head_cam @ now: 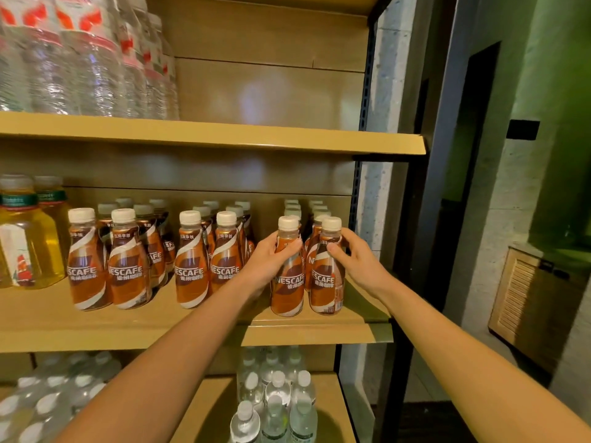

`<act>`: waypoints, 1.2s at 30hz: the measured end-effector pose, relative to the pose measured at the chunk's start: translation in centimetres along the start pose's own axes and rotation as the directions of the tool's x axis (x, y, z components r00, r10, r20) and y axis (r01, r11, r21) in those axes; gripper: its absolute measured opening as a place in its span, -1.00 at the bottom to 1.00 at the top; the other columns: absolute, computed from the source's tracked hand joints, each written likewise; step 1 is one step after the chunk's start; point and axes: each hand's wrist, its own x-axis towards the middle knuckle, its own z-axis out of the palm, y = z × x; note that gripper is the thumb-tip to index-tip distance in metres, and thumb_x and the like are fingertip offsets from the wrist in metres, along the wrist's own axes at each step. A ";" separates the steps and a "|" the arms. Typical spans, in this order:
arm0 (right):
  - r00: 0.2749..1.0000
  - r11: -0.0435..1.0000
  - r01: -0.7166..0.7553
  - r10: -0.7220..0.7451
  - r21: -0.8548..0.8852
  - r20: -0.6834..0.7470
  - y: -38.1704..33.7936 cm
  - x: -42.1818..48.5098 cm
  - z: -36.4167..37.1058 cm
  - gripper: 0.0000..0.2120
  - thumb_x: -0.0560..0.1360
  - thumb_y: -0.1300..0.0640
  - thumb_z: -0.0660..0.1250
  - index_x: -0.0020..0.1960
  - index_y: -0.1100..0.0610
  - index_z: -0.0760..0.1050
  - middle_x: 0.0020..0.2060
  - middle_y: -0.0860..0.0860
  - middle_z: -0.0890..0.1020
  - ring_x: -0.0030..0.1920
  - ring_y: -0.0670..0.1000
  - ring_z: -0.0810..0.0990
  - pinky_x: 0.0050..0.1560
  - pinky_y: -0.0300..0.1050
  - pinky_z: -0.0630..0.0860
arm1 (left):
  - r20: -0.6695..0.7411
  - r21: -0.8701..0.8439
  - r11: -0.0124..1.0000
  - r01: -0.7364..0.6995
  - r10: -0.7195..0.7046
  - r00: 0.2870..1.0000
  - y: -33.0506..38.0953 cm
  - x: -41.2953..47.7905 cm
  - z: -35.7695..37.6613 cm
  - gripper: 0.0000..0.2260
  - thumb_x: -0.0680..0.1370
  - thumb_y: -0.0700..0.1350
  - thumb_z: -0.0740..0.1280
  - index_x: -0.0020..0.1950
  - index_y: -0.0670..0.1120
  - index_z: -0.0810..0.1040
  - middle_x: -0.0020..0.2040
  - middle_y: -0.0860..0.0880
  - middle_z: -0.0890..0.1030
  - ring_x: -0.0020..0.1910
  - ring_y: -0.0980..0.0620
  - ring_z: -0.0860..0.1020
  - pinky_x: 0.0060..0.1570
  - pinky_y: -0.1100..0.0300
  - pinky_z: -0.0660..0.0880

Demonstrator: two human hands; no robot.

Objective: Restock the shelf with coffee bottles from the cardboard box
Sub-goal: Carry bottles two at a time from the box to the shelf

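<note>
Several brown coffee bottles with cream caps stand in rows on the middle shelf point(128, 327). At the front of the rightmost rows stand two bottles side by side. My left hand point(271, 260) grips the left one point(287, 289) around its upper body. My right hand point(358, 260) holds the right one point(326, 282) at its shoulder, thumb across the front. Both bottles stand upright on the shelf board. More coffee bottles point(192, 266) fill the rows to the left. The cardboard box is out of view.
Yellow drink bottles point(28, 244) stand at the far left of the middle shelf. Packed water bottles point(80, 59) sit on the upper shelf, with bare board to their right. Clear water bottles point(275, 401) fill the lower shelf. A dark metal post point(358, 187) bounds the shelf's right side.
</note>
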 end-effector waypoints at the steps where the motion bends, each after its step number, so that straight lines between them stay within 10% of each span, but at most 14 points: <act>1: 1.000 1.000 0.006 -0.006 -0.008 0.009 0.1 0.1 -0.1 -0.66 0.57 0.16 0.22 0.34 0.12 0.36 0.24 0.14 0.48 0.22 0.04 0.51 0.22 0.04 0.51 | 0.015 0.011 1.000 0.000 0.000 1.000 -0.2 0.2 0.0 -0.83 0.57 -0.05 0.26 0.14 0.11 0.41 0.02 0.08 0.58 -0.01 0.15 0.56 -0.12 0.26 0.46; 6: 0.998 0.999 0.039 -0.039 -0.008 -0.046 0.6 -0.4 0.3 -0.57 0.56 0.13 0.24 0.41 0.08 0.28 0.16 -0.03 0.53 0.14 -0.11 0.54 0.14 -0.14 0.54 | -0.046 0.074 0.995 -0.065 0.069 0.997 -0.4 0.2 0.9 -0.72 0.57 -0.09 0.26 0.26 0.07 0.32 -0.01 0.16 0.52 -0.03 0.22 0.52 -0.19 0.38 0.48; 13: 0.960 0.982 -0.116 0.072 -0.149 -0.271 4.9 -4.9 3.5 -0.41 0.43 -0.20 0.33 0.34 0.03 0.25 0.19 0.00 0.52 0.18 -0.02 0.53 0.18 0.01 0.51 | -0.426 0.292 0.956 0.031 0.101 0.899 -5.5 -3.0 2.3 -0.20 0.38 0.11 0.47 0.48 -0.03 0.11 0.28 -0.07 0.43 0.24 0.01 0.45 0.26 0.05 0.42; 19: 0.938 0.942 -0.116 0.001 -0.314 -0.345 5.7 -4.8 4.5 -0.43 0.36 -0.18 0.42 0.24 0.07 0.35 0.11 0.02 0.56 0.12 0.01 0.54 0.10 0.01 0.52 | -0.418 0.440 0.892 0.101 0.104 0.902 -6.4 -3.6 3.0 -0.51 0.42 0.05 0.46 0.25 -0.12 0.43 0.15 -0.06 0.58 0.14 -0.02 0.54 0.03 0.19 0.44; 36: 0.991 0.941 -0.130 0.114 -0.311 -0.070 5.8 -3.1 3.8 -0.45 0.52 -0.06 0.28 0.41 0.12 0.22 0.29 0.07 0.49 0.26 0.08 0.47 0.26 0.10 0.43 | -0.297 0.514 0.854 0.087 0.082 0.951 -6.7 -2.2 2.7 -0.50 0.51 -0.04 0.36 0.39 -0.12 0.30 0.28 -0.08 0.51 0.25 -0.06 0.47 0.21 0.06 0.40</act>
